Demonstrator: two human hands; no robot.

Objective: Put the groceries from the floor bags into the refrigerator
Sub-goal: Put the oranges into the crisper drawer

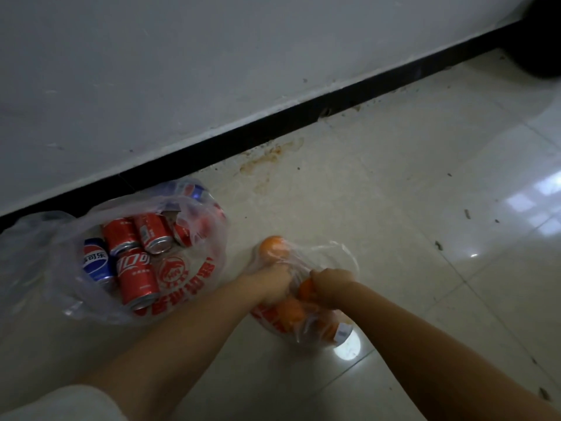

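Pale floor tiles below the dark baseboard hold a bag of oranges just right of the bag of cans, and both the left hand and right hand grip its plastic, directly above the fruit.

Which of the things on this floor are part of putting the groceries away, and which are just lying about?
Part of the job:
- bag of oranges, gripped by left hand and right hand
- bag of cans, with red cans and blue cans

Just there:
- black baseboard
- dark round object, top right corner
- floor stains
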